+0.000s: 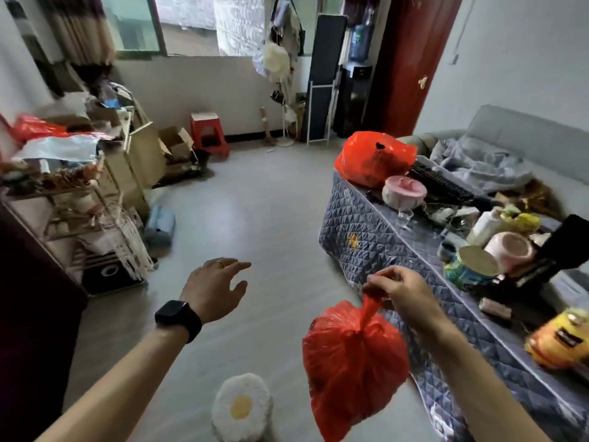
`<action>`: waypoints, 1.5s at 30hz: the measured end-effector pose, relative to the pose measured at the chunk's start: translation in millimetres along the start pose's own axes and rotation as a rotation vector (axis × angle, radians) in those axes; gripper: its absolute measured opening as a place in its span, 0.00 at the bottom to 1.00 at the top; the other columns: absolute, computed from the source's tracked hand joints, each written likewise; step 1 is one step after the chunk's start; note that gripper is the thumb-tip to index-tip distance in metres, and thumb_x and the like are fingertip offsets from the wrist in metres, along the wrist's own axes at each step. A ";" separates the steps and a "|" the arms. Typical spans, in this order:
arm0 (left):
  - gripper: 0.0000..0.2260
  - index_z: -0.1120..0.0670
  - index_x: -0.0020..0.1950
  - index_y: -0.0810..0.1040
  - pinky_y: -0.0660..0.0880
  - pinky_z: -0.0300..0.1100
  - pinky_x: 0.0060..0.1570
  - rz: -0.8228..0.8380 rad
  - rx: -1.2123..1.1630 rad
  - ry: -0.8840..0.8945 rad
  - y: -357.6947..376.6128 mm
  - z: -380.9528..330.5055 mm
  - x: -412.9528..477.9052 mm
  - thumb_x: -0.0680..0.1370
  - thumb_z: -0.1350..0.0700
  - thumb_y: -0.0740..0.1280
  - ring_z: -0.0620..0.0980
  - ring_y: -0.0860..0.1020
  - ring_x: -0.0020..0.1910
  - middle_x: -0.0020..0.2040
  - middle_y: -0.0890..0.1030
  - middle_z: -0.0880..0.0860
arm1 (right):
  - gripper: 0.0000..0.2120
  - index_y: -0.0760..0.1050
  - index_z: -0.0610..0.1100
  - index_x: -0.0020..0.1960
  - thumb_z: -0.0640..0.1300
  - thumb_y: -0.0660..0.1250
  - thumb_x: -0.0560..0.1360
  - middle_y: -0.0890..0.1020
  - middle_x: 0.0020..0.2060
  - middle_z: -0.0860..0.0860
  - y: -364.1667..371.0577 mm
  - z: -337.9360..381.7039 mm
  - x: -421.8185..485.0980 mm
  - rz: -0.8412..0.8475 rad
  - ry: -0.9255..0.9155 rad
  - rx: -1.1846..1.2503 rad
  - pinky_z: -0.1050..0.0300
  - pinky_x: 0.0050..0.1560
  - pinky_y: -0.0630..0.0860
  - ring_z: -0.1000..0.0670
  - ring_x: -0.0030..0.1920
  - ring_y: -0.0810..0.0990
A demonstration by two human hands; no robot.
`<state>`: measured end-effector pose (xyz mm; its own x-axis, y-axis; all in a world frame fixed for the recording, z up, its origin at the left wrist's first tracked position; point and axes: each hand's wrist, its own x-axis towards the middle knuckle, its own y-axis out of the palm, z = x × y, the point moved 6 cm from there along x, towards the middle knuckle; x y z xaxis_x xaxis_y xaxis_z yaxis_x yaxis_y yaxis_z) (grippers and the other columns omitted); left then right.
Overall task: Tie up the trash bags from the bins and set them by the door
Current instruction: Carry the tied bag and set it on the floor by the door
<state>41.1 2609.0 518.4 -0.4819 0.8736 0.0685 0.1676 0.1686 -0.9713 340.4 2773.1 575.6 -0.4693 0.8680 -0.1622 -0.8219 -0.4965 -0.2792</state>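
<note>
Plainly the red-orange plastic trash bag [353,365] hangs straight down, long axis upright, from the right grip [398,288], which pinches its gathered neck beside the blue quilted counter [366,231]. Well apart, the left grip [216,288] hovers spread and empty. Far ahead, rightward, stands the dark red door [411,59].

Three orange bags [353,362] [376,157] [35,127]; two hands [216,282] [401,291]; one red stool [208,132]; one egg-shaped cushion [240,406].

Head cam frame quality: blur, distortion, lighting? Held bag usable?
Head view: soft daylight from the window, faint sheen on the floor, no hard shadows; fisheye bows the walls; motion smear on the cluttered shelf and the yellow item at right edge; the red bag in the right hand is legible.
</note>
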 end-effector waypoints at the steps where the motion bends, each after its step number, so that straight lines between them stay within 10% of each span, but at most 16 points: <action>1: 0.21 0.38 0.72 0.68 0.68 0.50 0.67 0.009 0.000 -0.033 3.0 3.2 14.7 0.78 0.42 0.61 0.51 0.68 0.71 0.71 0.73 0.46 | 0.07 0.79 0.37 0.48 0.42 0.69 0.76 0.87 0.38 0.46 -0.2 6.7 27.1 0.034 0.000 -0.008 0.45 0.50 0.79 0.43 0.45 0.85; 15: 0.23 0.36 0.73 0.65 0.69 0.51 0.67 0.055 -0.057 -0.306 45.3 85.8 297.0 0.77 0.40 0.60 0.50 0.67 0.71 0.72 0.70 0.45 | 0.06 0.77 0.38 0.47 0.42 0.68 0.78 0.87 0.39 0.46 63.2 68.2 406.4 0.247 0.006 -0.036 0.55 0.39 0.73 0.49 0.40 0.83; 45: 0.21 0.39 0.73 0.66 0.68 0.47 0.68 0.073 -0.030 -0.122 52.7 190.9 1206.0 0.79 0.45 0.61 0.49 0.68 0.71 0.72 0.71 0.45 | 0.07 0.78 0.37 0.49 0.42 0.68 0.77 0.86 0.44 0.44 153.1 233.8 1257.4 0.126 0.040 0.150 0.57 0.40 0.74 0.50 0.44 0.82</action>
<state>-695.3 3584.2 506.3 -0.5683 0.8222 -0.0325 0.2314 0.1218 -0.9652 -450.9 3789.1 550.2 -0.5603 0.7970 -0.2256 -0.7980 -0.5924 -0.1107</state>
